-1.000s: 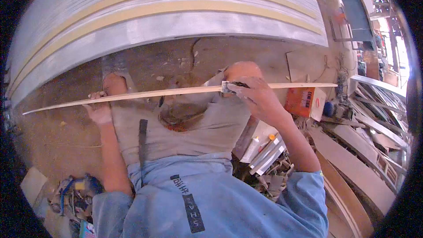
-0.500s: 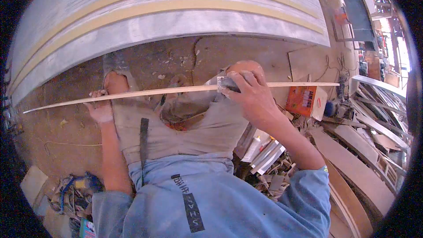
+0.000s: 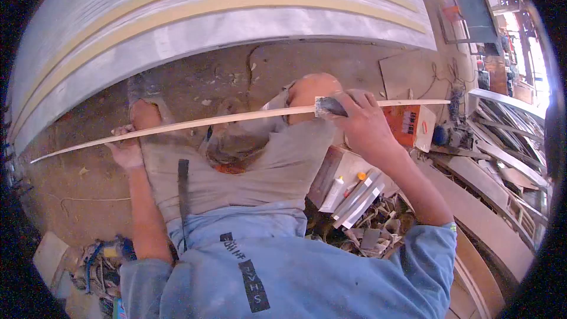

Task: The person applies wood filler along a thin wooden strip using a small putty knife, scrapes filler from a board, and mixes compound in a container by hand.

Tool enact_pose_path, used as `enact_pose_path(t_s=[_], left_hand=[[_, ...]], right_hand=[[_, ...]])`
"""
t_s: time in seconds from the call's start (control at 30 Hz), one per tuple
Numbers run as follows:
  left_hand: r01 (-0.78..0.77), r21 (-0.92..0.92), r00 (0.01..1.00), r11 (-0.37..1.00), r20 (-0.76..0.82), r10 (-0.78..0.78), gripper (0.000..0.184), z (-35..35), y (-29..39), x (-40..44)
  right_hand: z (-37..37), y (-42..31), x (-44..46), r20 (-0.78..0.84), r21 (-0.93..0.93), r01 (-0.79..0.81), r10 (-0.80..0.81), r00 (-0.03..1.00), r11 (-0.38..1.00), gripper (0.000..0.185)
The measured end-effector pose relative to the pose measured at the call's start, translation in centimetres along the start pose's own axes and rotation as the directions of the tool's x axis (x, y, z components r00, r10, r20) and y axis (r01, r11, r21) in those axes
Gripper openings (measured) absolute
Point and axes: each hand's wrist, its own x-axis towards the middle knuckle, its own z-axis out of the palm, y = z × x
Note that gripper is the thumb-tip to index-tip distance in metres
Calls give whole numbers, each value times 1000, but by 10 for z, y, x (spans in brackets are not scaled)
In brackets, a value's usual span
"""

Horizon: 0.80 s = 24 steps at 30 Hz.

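Observation:
A long, thin wooden strip (image 3: 236, 117) lies across my thighs, running from the far left to the right of the view. My left hand (image 3: 126, 149) is closed around it near its left part, fingertips showing over the far edge. On the right, my right hand (image 3: 367, 123) grips a dark sanding block (image 3: 332, 106) with a speckled whitish end. The block rests against the strip just beyond my right knee. My palm and fingers partly hide the block and the strip beneath.
A long pale panel (image 3: 248, 25) with two yellowish strips stands ahead of my knees. At my right are an orange box (image 3: 404, 124), a white glue bottle (image 3: 334, 192) and wood offcuts (image 3: 378, 230). Stacked boards (image 3: 472, 195) lie farther right; tools (image 3: 106, 260) lie at lower left.
My right hand and the sanding block have slid to the right along the wooden strip. My left hand keeps its hold, and the whole view has shifted slightly.

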Motion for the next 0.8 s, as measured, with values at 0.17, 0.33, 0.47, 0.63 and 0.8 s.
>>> enact_pose_path(t_s=[0.17, 0.33, 0.47, 0.63, 0.8], left_hand=[[23, -47, 1000, 999, 10, -22, 39, -2, 4, 2], [81, -47, 991, 996, 111, -76, 43, -12, 7, 7], [104, -71, 981, 992, 174, -91, 47, -27, 14, 15], [129, -88, 970, 988, 217, -107, 48, -11, 7, 10], [91, -22, 990, 996, 114, -88, 44, -17, 9, 10]], right_hand=[[-21, 12, -14, 101, -37, -69, 72, 992, 997, 37], [-8, 39, -36, 116, -138, -54, 71, 991, 989, 38], [-10, 55, -51, 115, -129, -141, 156, 981, 982, 42], [-20, 74, -71, 63, -155, -223, 235, 970, 962, 45], [-32, 68, -61, 6, 238, -287, 294, 956, 928, 40]])
